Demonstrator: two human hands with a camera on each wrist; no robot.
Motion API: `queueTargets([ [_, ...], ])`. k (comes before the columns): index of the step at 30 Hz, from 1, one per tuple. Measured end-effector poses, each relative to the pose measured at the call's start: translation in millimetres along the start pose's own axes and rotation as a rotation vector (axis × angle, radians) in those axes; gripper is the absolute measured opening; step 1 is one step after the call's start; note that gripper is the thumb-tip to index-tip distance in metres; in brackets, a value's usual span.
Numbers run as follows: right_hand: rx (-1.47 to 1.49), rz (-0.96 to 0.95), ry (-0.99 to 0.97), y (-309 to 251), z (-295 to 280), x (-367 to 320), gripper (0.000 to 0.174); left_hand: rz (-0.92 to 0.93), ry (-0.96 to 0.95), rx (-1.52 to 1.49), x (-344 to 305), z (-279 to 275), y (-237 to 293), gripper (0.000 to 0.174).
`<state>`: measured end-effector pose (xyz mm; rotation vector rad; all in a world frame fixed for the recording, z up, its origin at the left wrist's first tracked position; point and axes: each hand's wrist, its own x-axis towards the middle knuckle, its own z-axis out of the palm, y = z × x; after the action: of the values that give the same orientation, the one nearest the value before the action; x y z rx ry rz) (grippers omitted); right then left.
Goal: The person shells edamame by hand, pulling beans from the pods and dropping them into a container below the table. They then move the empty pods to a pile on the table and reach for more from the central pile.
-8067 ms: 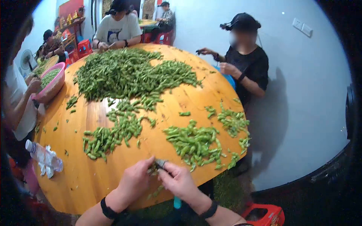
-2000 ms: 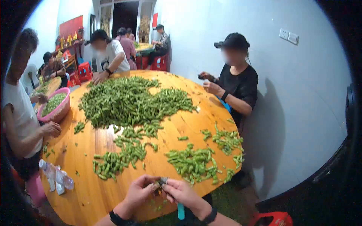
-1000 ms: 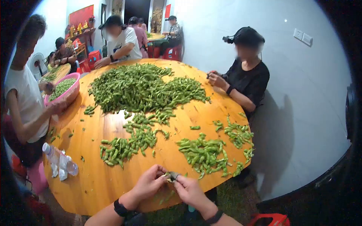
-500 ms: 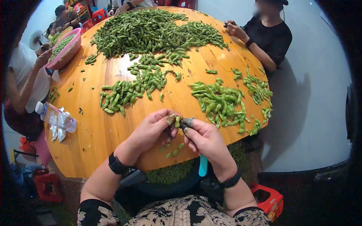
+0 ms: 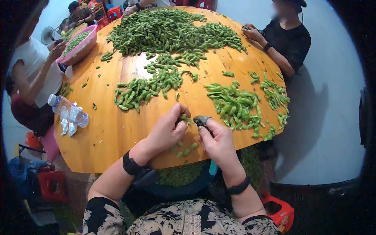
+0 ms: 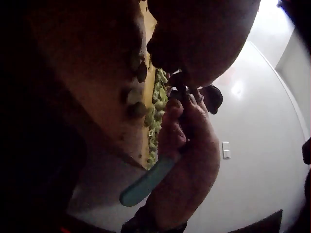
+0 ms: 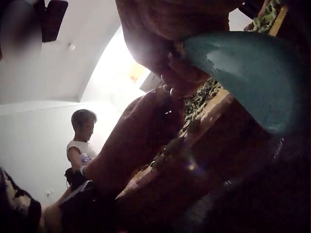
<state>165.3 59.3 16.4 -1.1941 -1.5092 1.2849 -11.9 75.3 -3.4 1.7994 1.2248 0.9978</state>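
My left hand (image 5: 166, 129) pinches a green soybean pod (image 5: 183, 117) between thumb and curled fingers, above the table's near edge. Just to its right, my right hand (image 5: 220, 144) grips a tool whose teal handle (image 5: 213, 167) sticks out below the palm; its working end is hidden by the fingers. Grey wrapping (image 5: 202, 119) covers a fingertip of that hand. A small gap separates the two hands. The teal handle also shows large in the right wrist view (image 7: 248, 73). A few loose green beans (image 5: 190, 149) lie on the wood beneath the hands.
A big heap of pods (image 5: 168, 33) covers the far side of the wooden table (image 5: 105, 145), with smaller piles (image 5: 235, 102) nearer. A plastic bottle (image 5: 70, 111) lies left. Below the edge sits a dark tub (image 5: 156, 188) with green contents. Other people sit around.
The head view has tilted down, bringing the lap and tub into sight. Over the last half second my hands have drawn slightly apart, the pod staying in the left.
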Motion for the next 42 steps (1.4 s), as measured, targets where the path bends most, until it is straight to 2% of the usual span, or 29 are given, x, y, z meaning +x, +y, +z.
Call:
queueTargets([
  [3, -0.015, 0.007, 0.063, 11.1, -9.2, 6.8, 0.02, -0.094, 0.051, -0.132, -1.2, -0.8, -0.4, 0.013],
  [4, -0.043, -0.02, 0.115, 13.6, -13.3, 9.6, 0.021, -0.132, 0.005, -0.132, -1.8, -1.5, -2.3, 0.014],
  [5, 0.012, 0.08, 0.08, 12.3, -19.2, 8.2, 0.022, -0.172, -0.041, -0.134, -3.0, -1.9, -2.2, 0.015],
  [6, 0.012, 0.074, 0.072, 10.2, -19.9, 7.6, 0.022, -0.171, -0.033, -0.132, -3.3, -1.0, 1.6, 0.015],
  [8, 0.161, 0.137, -0.047, 6.9, -21.0, 5.8, 0.022, -0.297, -0.063, -0.225, -2.4, 5.3, 13.3, 0.017],
  [9, 0.302, 0.175, -0.095, 2.0, -18.4, 5.3, 0.021, -0.296, -0.06, -0.224, -3.0, 8.7, 18.3, 0.017],
  [11, 0.335, 0.192, -0.085, -7.4, -17.7, 4.6, 0.019, -0.091, -0.009, 0.087, -6.8, 15.0, 27.8, 0.026],
  [12, 0.368, 0.213, -0.076, -10.5, -16.8, 5.8, 0.018, -0.093, 0.0, 0.096, -8.6, 17.8, 33.5, 0.026],
  [14, 0.373, 0.21, -0.069, -6.6, -13.1, 8.0, 0.016, -0.125, -0.081, 0.371, -15.2, 23.7, 42.4, 0.038],
  [15, 0.34, 0.184, -0.07, -4.1, -10.4, 7.9, 0.015, -0.1, -0.069, 0.373, -19.6, 27.8, 36.1, 0.047],
  [16, 0.308, 0.156, -0.071, -0.2, -7.6, 8.1, 0.014, -0.106, -0.054, 0.386, -22.6, 28.5, 38.4, 0.047],
  [18, 0.281, 0.13, -0.091, 16.5, -6.9, 12.9, 0.013, -0.134, -0.024, 0.372, -27.2, 26.8, 43.9, 0.047],
  [20, -0.055, 0.039, 0.044, 23.5, -13.0, 17.8, 0.011, -0.168, -0.046, 0.389, -34.3, 19.7, 48.7, 0.043],
  [22, -0.103, 0.054, 0.147, 25.3, -28.9, 23.4, 0.01, -0.013, -0.083, 0.553, -42.8, 8.7, 41.5, 0.034],
  [24, 0.142, 0.157, 0.128, 15.1, -44.5, 22.4, 0.013, -0.049, -0.067, 0.634, -43.5, -16.2, 39.5, 0.028],
  [26, 0.175, 0.181, 0.094, 13.2, -53.0, 22.4, 0.015, -0.084, -0.061, 0.71, -33.8, -39.8, 35.5, 0.022],
  [28, 0.19, 0.188, 0.069, 10.2, -48.8, 19.6, 0.017, -0.121, 0.228, 0.839, -13.5, -60.8, 20.6, 0.016],
  [31, 0.178, 0.185, 0.022, 8.2, -39.4, 17.2, 0.021, -0.203, 0.315, 0.984, 6.4, -83.6, -21.0, 0.015],
  [34, 0.116, 0.171, -0.006, 7.9, -36.2, 16.7, 0.027, -0.175, 0.252, 1.008, 7.5, -89.7, -33.6, 0.004],
  [38, 0.115, 0.144, -0.065, -0.7, -29.1, 19.3, 0.028, -0.198, 0.288, 0.972, 2.6, -82.3, -18.1, 0.009],
  [40, 0.171, 0.137, -0.18, -11.3, -18.8, 20.8, 0.024, -0.029, 0.211, 0.643, 0.1, -72.2, 0.1, 0.016],
  [41, 0.171, 0.147, -0.157, -13.5, -15.0, 22.9, 0.024, 0.059, 0.188, 0.471, -3.3, -63.1, -0.7, 0.029],
  [42, 0.18, 0.156, -0.217, -15.0, -10.8, 25.6, 0.019, 0.068, 0.168, 0.461, -4.6, -54.5, 8.0, 0.029],
])
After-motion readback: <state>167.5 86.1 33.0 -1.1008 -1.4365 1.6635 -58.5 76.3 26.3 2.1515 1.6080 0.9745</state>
